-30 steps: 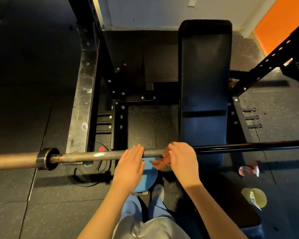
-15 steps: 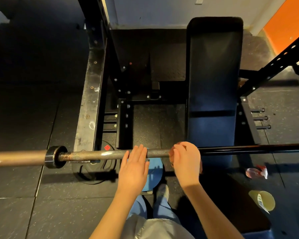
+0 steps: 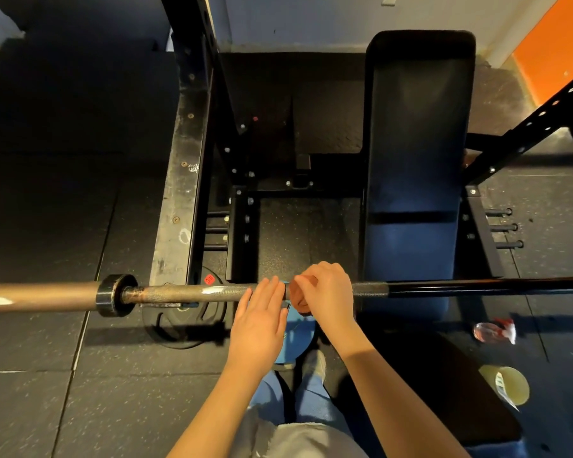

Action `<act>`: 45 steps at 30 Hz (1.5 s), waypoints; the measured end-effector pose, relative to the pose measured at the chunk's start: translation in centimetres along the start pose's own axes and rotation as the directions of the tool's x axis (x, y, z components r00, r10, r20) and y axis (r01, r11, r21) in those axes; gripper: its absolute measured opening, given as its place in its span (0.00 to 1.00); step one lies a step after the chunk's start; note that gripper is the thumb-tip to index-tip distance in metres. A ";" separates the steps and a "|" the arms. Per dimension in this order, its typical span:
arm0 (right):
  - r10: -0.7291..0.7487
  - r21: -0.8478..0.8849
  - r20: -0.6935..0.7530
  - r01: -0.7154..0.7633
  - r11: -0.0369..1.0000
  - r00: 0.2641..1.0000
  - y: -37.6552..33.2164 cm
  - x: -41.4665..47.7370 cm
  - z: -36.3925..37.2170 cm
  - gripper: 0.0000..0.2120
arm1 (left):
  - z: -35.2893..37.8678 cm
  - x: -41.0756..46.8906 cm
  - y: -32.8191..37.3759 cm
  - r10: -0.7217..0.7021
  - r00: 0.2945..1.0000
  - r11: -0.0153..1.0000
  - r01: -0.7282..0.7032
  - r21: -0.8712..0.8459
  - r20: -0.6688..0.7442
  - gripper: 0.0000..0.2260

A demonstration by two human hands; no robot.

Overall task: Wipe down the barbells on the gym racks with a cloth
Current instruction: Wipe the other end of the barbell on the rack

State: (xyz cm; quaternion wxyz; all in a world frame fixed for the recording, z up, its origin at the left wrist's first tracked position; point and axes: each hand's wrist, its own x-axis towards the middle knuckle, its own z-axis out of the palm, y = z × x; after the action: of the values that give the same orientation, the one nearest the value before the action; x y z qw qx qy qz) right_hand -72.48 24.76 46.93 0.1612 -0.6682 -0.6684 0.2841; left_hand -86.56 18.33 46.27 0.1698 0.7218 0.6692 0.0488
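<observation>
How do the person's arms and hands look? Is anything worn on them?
No sleeves show: the arms are uncovered down to the frame edge. The left hand and the right hand wear no gloves, and no watch, bracelet or ring is visible.

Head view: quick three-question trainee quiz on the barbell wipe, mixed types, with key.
1. True or false: the right hand grips the cloth against the barbell.
2. The left hand is: A) fingers straight, resting on the barbell; B) clenched in a fist; C) gripping a dumbbell.
3. Fill in: the yellow cup sits on the floor to the person's ___ side.
Key: 1 true; 2 A; 3 right.
</observation>
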 end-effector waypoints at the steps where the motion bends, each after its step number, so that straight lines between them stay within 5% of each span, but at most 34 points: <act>1: -0.022 0.005 -0.003 0.022 1.000 1.000 0.1 -0.2 -0.1 0.10 | -0.1 0.0 0.0 0.000 1.000 1.000 0.000 -0.009 0.003 0.22; 5: -0.164 0.085 -0.077 0.171 0.982 0.983 0.3 -2.2 -1.3 0.06 | -0.4 0.0 -0.1 0.019 1.000 1.000 -0.019 -0.006 -0.008 0.22; 10: -0.034 -0.029 -0.026 0.034 0.999 0.999 0.0 0.2 -0.5 0.08 | -0.4 0.0 -0.2 0.021 1.000 1.000 -0.020 -0.017 0.007 0.22; 15: -0.263 -0.044 -0.018 0.262 0.964 0.965 0.7 -1.6 -3.0 0.08 | -0.4 0.0 -0.3 0.028 1.000 1.000 -0.028 -0.010 0.007 0.22; 20: 0.057 -0.131 -0.090 -0.069 0.989 0.994 -0.2 0.0 -2.1 0.15 | -0.2 0.1 -0.2 0.023 1.000 1.000 -0.023 -0.014 0.012 0.22; 23: -0.184 -0.128 -0.043 0.177 0.976 0.982 -0.3 -2.7 -1.1 0.05 | -0.1 0.2 -0.5 0.034 0.999 0.999 -0.034 -0.020 -0.014 0.21; 25: -0.299 -0.220 0.022 0.296 0.929 0.954 1.4 -2.2 -2.0 0.12 | -0.2 0.3 -0.4 0.040 0.999 0.999 -0.040 -0.006 -0.020 0.22; 30: 0.039 -0.368 -0.235 -0.127 0.921 0.971 2.0 -1.2 -2.2 0.09 | -0.6 0.3 0.2 0.015 1.000 1.000 -0.015 -0.009 -0.021 0.22; 35: -0.123 -0.218 -0.012 0.117 0.969 0.992 1.5 -2.1 -1.4 0.06 | -0.8 0.4 0.7 0.002 1.000 1.000 -0.002 0.017 -0.027 0.22; 40: -0.061 -0.334 -0.261 -0.031 0.942 0.963 2.9 -2.2 -3.1 0.07 | -1.0 0.4 0.7 -0.007 1.000 0.999 0.006 0.045 0.014 0.23; 45: -0.201 -0.133 -0.115 0.186 0.974 0.973 3.5 -3.2 -1.6 0.04 | -0.9 0.9 1.5 -0.010 1.000 0.999 0.009 0.033 0.024 0.21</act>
State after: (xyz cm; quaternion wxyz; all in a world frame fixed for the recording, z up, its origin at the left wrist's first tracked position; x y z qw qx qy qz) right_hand -68.57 21.68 46.63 0.1898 -0.6252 -0.7347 0.1826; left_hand -85.31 19.29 47.44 0.1663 0.7217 0.6713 0.0280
